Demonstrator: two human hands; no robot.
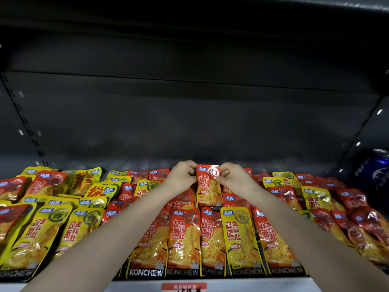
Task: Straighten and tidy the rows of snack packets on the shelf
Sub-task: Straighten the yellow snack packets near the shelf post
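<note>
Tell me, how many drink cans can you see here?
1: a blue can at the far right edge, just past the red packets. More may be hidden outside the frame.

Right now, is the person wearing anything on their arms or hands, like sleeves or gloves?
No. The left hand and right hand are bare, no gloves. The left forearm and right forearm are bare too: no sleeves in view, no watch or bracelet at either wrist.

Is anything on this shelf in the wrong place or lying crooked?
Yes. One yellow packet stands in the front row of red packets. The yellow packets on the left lie tilted and overlapping. A blue can stands at the far right, beside the snacks.
</note>
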